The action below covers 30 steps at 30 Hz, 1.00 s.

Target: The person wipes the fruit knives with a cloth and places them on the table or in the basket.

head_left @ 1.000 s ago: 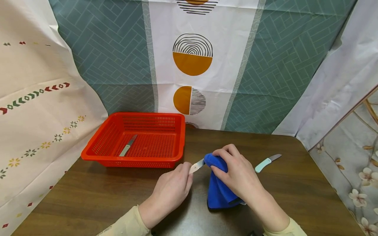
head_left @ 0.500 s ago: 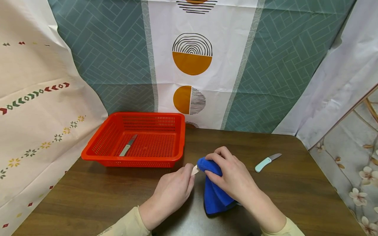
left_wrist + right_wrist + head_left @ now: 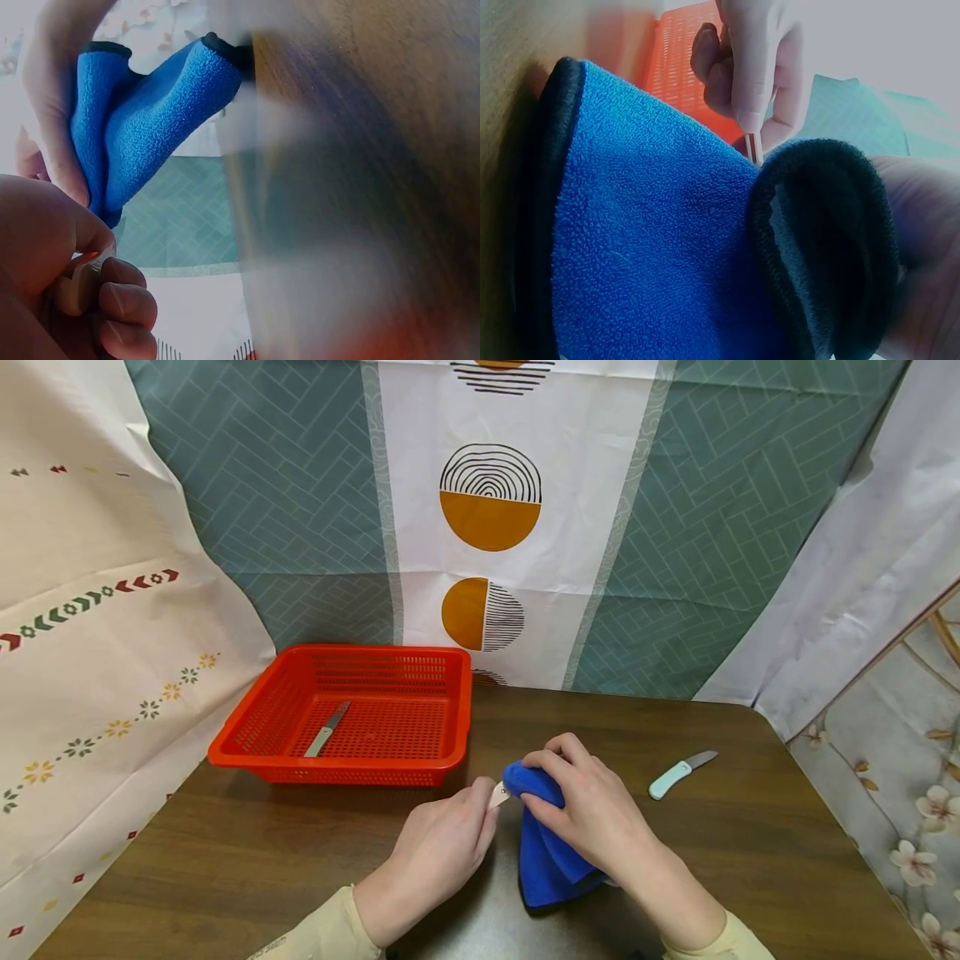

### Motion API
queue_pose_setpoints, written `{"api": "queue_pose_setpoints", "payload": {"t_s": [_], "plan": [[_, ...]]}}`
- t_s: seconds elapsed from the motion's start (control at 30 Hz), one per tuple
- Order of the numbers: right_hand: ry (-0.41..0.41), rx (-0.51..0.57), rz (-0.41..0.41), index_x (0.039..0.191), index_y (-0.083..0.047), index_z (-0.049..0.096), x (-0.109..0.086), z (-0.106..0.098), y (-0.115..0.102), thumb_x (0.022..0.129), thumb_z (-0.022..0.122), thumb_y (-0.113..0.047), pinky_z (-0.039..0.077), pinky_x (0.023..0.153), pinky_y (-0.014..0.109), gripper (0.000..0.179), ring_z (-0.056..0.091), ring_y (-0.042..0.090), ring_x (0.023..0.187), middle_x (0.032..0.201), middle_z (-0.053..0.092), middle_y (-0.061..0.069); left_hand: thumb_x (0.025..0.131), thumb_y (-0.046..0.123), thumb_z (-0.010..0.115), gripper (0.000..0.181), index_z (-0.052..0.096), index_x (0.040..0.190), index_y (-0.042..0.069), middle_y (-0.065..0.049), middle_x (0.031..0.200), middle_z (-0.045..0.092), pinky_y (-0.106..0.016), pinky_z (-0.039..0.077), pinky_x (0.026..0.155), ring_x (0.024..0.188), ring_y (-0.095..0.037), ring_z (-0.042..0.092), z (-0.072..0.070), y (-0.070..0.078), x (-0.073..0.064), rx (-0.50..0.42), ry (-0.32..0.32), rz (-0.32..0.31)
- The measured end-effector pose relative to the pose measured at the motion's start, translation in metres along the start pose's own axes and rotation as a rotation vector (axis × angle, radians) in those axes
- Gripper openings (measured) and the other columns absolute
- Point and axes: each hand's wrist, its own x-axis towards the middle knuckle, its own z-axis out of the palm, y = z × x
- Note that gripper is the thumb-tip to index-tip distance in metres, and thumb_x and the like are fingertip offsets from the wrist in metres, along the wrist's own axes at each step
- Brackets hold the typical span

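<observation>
My left hand [image 3: 442, 835] grips the pale handle of a folding knife [image 3: 500, 794], its fingers curled round it. The knife's blade is hidden inside a blue cloth [image 3: 551, 860]. My right hand [image 3: 588, 802] pinches that cloth between thumb and fingers, close to the handle's front end. The loose part of the cloth [image 3: 652, 217] hangs down toward the table, and its dark hem shows in the right wrist view. In the left wrist view, the curled left fingers [image 3: 127, 304] lie just below the pinched cloth [image 3: 150, 127].
A red plastic basket [image 3: 337, 774] stands at the back left, with one open folding knife [image 3: 327, 731] lying in it. Another open knife with a mint handle [image 3: 670, 780] lies on the brown table [image 3: 750, 860] at right. Patterned fabric [image 3: 315, 510] hangs behind.
My right hand has slid the cloth left along the blade toward the handle, covering the blade that showed a second ago. The left hand has hardly moved.
</observation>
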Motion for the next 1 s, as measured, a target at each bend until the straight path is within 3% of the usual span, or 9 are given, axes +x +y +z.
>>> {"api": "queue_pose_setpoints", "payload": {"t_s": [0.3, 1.0], "plan": [[0.020, -0.002, 0.004, 0.124, -0.017, 0.078, 0.003, -0.002, 0.009, 0.090, 0.093, -0.018, 0.061, 0.082, 0.046, 0.037, 0.069, 0.023, 0.095, 0.119, 0.062, 0.003, 0.103, 0.024, 0.077, 0.022, 0.059, 0.107, 0.012, 0.005, 0.071, 0.052, -0.027, 0.032, 0.043, 0.049, -0.009, 0.043, 0.000, 0.000, 0.002, -0.013, -0.046, -0.026], [0.017, 0.012, 0.133, 0.129, -0.018, 0.077, 0.005, -0.012, 0.031, 0.094, 0.089, -0.022, 0.063, 0.085, 0.054, 0.037, 0.071, 0.028, 0.099, 0.123, 0.062, 0.006, 0.102, 0.023, 0.078, 0.022, 0.060, 0.110, 0.012, 0.004, 0.072, 0.055, -0.029, 0.034, 0.043, 0.050, -0.011, 0.047, 0.000, 0.001, 0.001, 0.009, 0.013, -0.002]]}}
